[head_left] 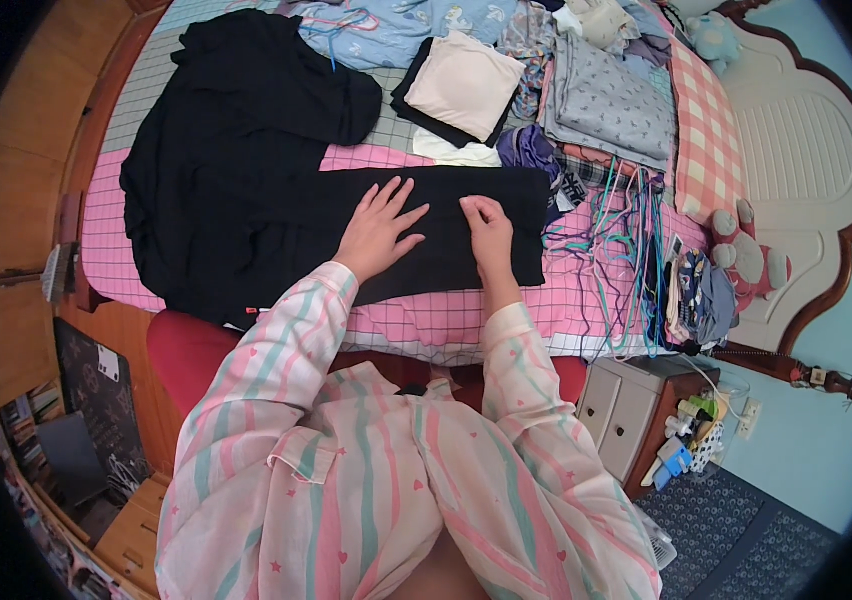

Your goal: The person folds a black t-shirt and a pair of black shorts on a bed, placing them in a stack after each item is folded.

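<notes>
Lengthwise, the black garment (246, 200) runs sideways, narrower end (528, 230) pointing right.

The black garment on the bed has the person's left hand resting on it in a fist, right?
Not quite: the left hand isn't in a fist; the head view shows its fingers spread. It does rest on the black garment on the bed.

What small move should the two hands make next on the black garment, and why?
Probably slide the left hand leftward to smooth the black garment, while the right hand steadies its narrow end. The left hand is spread over it, the wide left part looks rumpled, and the right hand is curled near the narrow end.
</notes>
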The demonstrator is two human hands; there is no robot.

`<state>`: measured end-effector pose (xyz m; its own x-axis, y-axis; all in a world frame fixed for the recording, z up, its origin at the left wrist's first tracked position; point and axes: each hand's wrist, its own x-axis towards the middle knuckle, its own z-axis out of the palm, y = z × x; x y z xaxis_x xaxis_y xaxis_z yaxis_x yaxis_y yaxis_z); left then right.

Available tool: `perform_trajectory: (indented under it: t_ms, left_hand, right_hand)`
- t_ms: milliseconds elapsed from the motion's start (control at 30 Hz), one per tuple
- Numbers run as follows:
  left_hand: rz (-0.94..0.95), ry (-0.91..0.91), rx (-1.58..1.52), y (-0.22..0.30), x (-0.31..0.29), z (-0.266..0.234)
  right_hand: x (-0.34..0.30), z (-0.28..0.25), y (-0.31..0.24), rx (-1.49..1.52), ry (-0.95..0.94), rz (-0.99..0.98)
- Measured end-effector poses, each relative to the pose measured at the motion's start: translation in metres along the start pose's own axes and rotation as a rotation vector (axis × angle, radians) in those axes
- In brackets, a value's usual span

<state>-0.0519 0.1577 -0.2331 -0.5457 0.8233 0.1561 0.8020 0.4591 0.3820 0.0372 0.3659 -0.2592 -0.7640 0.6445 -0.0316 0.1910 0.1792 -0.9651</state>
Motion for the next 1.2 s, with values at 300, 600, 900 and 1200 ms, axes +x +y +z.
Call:
perform_trajectory:
  t_ms: [300, 600, 900, 1200]
  left_hand:
    - [-0.007, -0.017, 0.062, 0.002, -0.002, 0.002]
    - [-0.102, 0.114, -0.083, -0.006, -0.033, -0.024]
    - [-0.379, 0.461, -0.163, -0.036, -0.109, -0.090]
    - [-0.439, 0.641, -0.173, -0.042, -0.128, -0.108]
  right_hand:
    - [-0.016, -0.027, -0.039, 0.424, -0.055, 0.195]
    - [-0.051, -0.035, -0.096, 0.170, -0.305, -0.023]
    - [-0.105, -0.074, -0.145, -0.026, -0.831, -0.065]
    - [-0.141, -0.080, -0.186, 0.015, -0.911, 0.204]
